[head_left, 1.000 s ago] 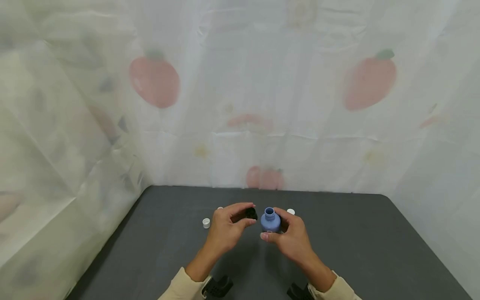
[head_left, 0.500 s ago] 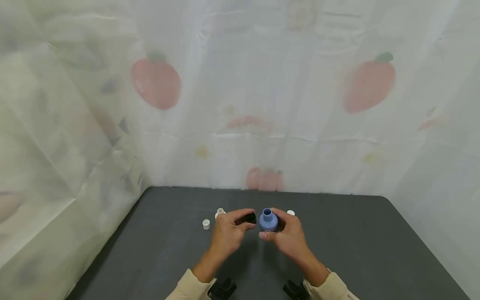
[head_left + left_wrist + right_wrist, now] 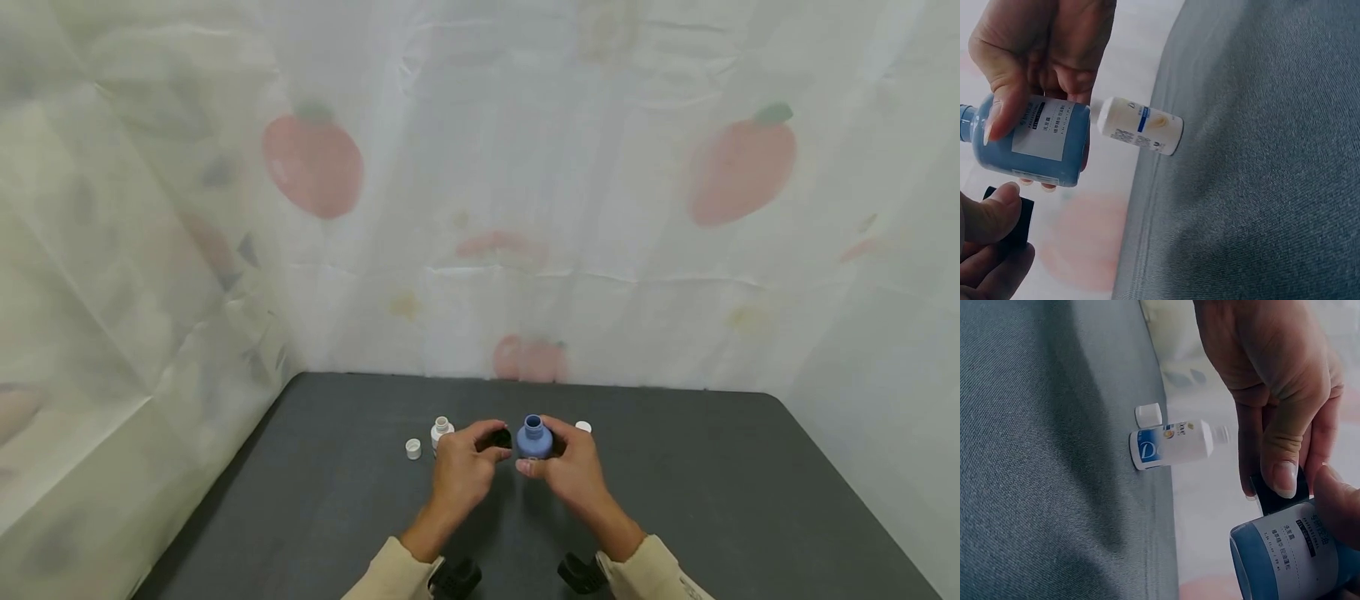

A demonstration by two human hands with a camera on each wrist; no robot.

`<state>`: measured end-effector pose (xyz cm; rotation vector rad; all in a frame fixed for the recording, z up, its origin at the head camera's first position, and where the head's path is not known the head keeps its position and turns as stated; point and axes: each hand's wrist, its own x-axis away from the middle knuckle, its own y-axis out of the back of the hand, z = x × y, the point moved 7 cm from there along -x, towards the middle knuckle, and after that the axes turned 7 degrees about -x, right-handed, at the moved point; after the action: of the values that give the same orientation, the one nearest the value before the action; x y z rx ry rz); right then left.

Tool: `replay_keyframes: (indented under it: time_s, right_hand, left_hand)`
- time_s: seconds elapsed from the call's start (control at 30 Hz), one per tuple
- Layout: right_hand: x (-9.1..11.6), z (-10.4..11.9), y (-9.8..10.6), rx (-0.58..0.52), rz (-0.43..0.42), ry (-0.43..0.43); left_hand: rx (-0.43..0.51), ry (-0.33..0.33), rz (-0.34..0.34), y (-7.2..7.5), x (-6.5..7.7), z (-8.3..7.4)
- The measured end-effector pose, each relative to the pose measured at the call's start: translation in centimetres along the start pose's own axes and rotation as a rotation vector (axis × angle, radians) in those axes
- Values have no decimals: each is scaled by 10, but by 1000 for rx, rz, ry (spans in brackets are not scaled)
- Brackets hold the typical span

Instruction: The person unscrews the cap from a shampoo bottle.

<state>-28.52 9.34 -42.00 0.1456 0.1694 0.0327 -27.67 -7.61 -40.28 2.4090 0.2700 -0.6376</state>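
My counter [image 3: 675,500] is a dark grey, finely textured surface with rounded far corners. A pale sheet [image 3: 585,167] hangs behind it and along both sides, creased, with faded red fruit printed on it; the left part looks greener and more folded.

On the counter to my left stand an upright white bottle [image 3: 442,431] with a bare neck and a blue patch on its label, and just beside it a small white cap [image 3: 413,449]. Beyond my right hand [image 3: 576,477] stands a second bottle [image 3: 1141,126], cream-white with its top on, mostly hidden from my head view.

My forearms come in from the near edge, in cream sleeves [image 3: 397,571] with a black device [image 3: 454,577] at each wrist, and angle toward each other. Both hands are raised above the counter. The right grasps the blue bottle [image 3: 533,442] around its body, thumb across the label on the near side and fingers behind; it is about upright, its mouth bare and facing up. My left hand [image 3: 463,473] pinches the black cap [image 3: 501,437] between thumb and fingertips, just beside the blue bottle, a small gap between them.
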Motion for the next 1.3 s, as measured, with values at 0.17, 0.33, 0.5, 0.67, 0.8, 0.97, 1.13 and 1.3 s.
replay_keyframes:
  time_s: [0.17, 0.33, 0.5, 0.67, 0.8, 0.97, 1.13, 1.3]
  right_hand:
    - [-5, -3, -2, -8, -13, 17]
    - [-10, -9, -4, -46, -8, -4]
    - [-13, -16, -5, -54, -14, -26]
    - [-16, -20, -7, -58, -12, -40]
    - [-18, -22, -9, -68, -4, -51]
    - [-21, -25, -12, -73, 5, -51]
    - [-22, -25, -14, -81, 6, -43]
    - [-24, -27, -15, -73, -8, -42]
  left_hand:
    - [-27, 8, -46, -3, -3, 5]
    - [-43, 15, -65, -7, -5, 10]
    - [-51, 3, -60, -10, -6, 12]
    - [-96, -23, -65, -11, -5, 13]
    - [-118, -22, -68, -13, -6, 16]
    - [-122, -5, -76, -16, -6, 21]
    - [-119, 15, -68, -20, -6, 26]
    - [-147, 21, -78, -22, -6, 29]
